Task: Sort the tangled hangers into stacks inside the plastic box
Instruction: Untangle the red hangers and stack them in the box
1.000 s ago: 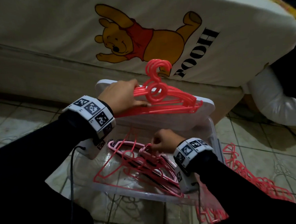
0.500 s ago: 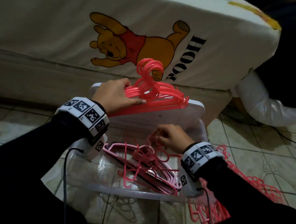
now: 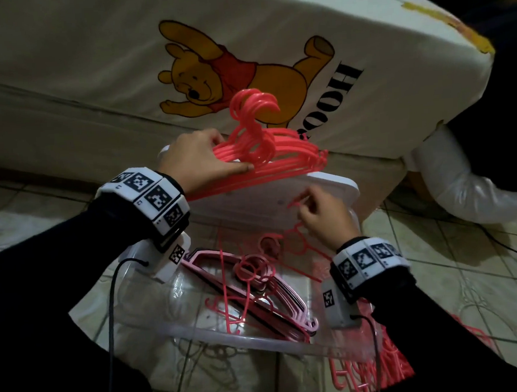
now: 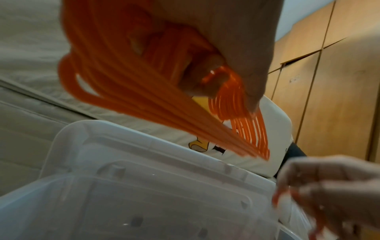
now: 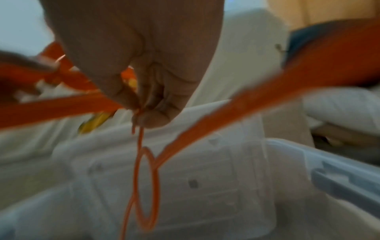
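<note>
Two hands: both over the plastic box (image 3: 217, 334).
Left hand (image 3: 197, 157): fingers grip a hanger stack (image 3: 279, 155).
Right hand (image 3: 325, 219): fingers pinch one thin hanger (image 5: 144, 186).

One plastic box (image 3: 260, 342), one lid (image 3: 281, 200), two hands.

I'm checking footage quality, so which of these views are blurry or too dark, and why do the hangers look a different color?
Head view: dim but sharp, hanger bundle in the left hand reads pink-red. Left wrist view: brighter, bundle looks orange, right hand smeared. Right wrist view: heavy motion blur; the single hanger pinched there stays legible, the plastic box soft.
</note>
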